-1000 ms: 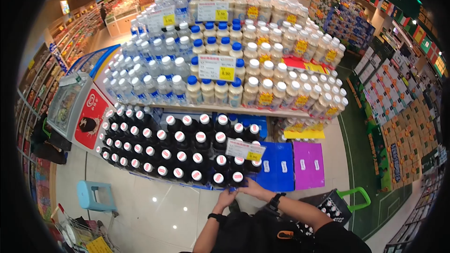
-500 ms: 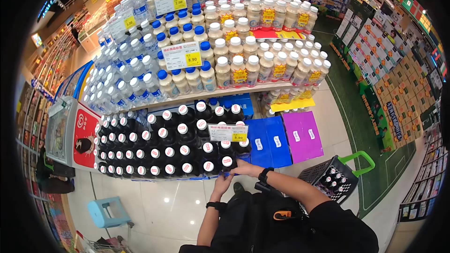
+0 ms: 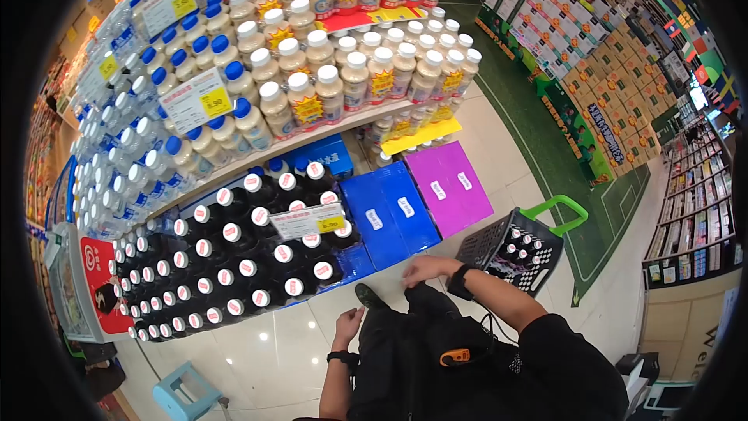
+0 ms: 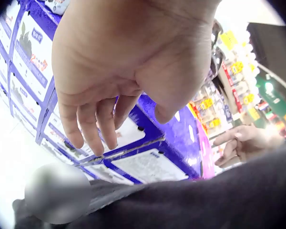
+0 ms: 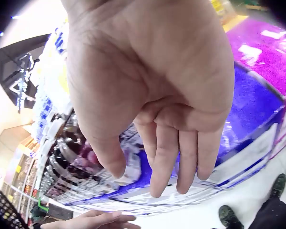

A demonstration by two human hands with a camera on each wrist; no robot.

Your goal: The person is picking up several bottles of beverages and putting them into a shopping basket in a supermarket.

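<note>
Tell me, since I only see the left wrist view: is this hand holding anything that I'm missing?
Observer: No. In the head view the left hand hangs with nothing in it, below the stack of dark bottles.
Operator: And the other hand?
Observer: The right wrist view shows the right hand with straight fingers and a bare palm, in front of the blue crates.
Operator: Is there anything behind the person?
Observer: Yes. The head view shows a black basket with a green handle standing on the floor to their right, with white-capped bottles inside.
</note>
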